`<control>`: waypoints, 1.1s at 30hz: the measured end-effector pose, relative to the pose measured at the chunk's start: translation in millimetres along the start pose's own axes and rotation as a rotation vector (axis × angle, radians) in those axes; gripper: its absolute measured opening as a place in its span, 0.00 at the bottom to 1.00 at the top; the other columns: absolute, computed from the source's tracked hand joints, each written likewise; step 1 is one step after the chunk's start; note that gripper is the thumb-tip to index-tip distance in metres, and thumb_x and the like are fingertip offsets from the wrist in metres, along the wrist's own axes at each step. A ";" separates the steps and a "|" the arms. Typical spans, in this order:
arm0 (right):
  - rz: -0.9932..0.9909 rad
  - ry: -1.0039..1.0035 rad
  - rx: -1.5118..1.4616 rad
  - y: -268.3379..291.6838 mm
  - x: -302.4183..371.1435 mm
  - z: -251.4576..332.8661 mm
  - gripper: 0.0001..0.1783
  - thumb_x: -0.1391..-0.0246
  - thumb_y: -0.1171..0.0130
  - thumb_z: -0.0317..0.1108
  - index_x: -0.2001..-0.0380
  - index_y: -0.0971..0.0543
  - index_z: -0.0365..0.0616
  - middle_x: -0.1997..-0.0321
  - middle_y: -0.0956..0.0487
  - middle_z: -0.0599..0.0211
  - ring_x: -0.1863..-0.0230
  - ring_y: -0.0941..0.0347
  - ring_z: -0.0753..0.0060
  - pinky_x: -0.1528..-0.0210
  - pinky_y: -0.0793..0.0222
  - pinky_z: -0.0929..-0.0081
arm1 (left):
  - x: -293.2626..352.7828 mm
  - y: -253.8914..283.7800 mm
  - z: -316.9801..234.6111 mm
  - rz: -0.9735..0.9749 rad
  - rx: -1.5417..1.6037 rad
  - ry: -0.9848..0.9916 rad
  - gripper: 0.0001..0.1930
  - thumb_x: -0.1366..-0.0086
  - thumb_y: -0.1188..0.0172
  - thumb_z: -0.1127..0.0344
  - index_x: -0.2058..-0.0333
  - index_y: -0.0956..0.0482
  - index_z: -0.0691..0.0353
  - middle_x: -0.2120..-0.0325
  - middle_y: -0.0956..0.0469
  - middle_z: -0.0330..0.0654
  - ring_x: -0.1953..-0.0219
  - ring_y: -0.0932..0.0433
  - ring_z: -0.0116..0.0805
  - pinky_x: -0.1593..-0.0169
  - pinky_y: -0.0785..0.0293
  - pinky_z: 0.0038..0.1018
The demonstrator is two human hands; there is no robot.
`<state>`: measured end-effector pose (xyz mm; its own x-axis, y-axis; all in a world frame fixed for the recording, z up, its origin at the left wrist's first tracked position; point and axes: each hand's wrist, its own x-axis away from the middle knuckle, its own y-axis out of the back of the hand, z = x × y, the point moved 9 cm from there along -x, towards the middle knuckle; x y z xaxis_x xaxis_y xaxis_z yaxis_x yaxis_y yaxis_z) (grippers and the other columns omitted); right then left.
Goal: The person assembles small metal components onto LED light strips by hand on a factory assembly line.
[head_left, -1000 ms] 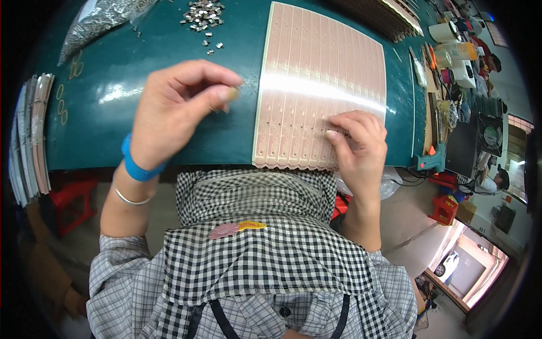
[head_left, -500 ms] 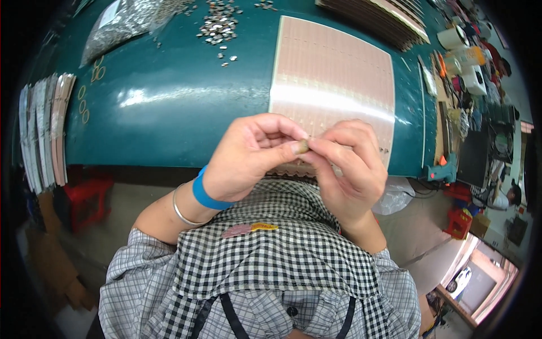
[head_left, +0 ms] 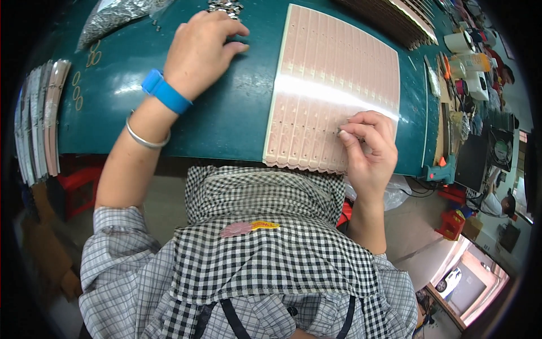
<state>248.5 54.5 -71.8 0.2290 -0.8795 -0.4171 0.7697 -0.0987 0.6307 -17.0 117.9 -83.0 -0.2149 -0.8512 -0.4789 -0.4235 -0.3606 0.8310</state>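
Note:
A pale pink sheet of scalloped strips (head_left: 324,62), with rows of small marks along it, lies on the green table in front of me. Over its near right part is my right hand (head_left: 372,150), thumb and forefinger pinched on a small metal piece (head_left: 340,131) of which only a bit shows. My left hand (head_left: 200,53) reaches across the table, thumb and forefinger apart with a gap between them. Just beyond its fingers lies a pile of small shiny metal pieces (head_left: 228,7), partly cut off by the picture's upper edge.
A clear bag of metal pieces (head_left: 113,22) lies at the far left, near several rubber bands (head_left: 77,90). Stacked strips (head_left: 42,118) stand at the left edge, more sheets (head_left: 395,20) at the far right. A glue gun (head_left: 441,170) rests by the right edge; red stools (head_left: 79,189) stand below.
My hands have come apart from their shared pinch. The left moved far and left to the metal pile; the right moved slightly right, staying over the sheet. The view has shifted slightly.

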 end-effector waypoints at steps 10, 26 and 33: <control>0.046 0.058 0.193 -15.8 11.4 -0.2 0.08 0.62 0.33 0.20 0.75 0.20 0.42 0.65 0.21 0.68 0.56 0.27 0.60 0.52 0.35 0.65 | 11.3 -20.0 26.3 0.082 0.181 0.142 0.08 0.44 0.32 0.72 0.65 0.18 0.62 0.71 0.21 0.42 0.69 0.22 0.35 0.62 0.25 0.27; 0.153 0.244 0.493 -29.0 -2.2 30.1 0.08 0.63 0.36 0.23 0.75 0.22 0.44 0.66 0.22 0.71 0.55 0.27 0.64 0.44 0.41 0.59 | 8.5 0.1 13.0 0.097 0.431 0.353 0.05 0.48 0.35 0.77 0.71 0.19 0.68 0.74 0.19 0.51 0.72 0.19 0.42 0.66 0.24 0.29; 0.175 0.247 0.497 -35.8 2.2 29.2 0.06 0.63 0.37 0.23 0.78 0.23 0.45 0.68 0.23 0.71 0.57 0.27 0.65 0.38 0.42 0.56 | 13.6 14.4 -15.2 0.051 0.555 0.167 0.07 0.42 0.34 0.74 0.63 0.18 0.66 0.70 0.18 0.38 0.67 0.22 0.26 0.59 0.25 0.23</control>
<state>204.0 42.5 -76.1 0.5061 -0.7734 -0.3816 0.3497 -0.2204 0.9106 -12.7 95.3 -73.2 -0.1246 -0.9270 -0.3539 -0.8240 -0.1020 0.5573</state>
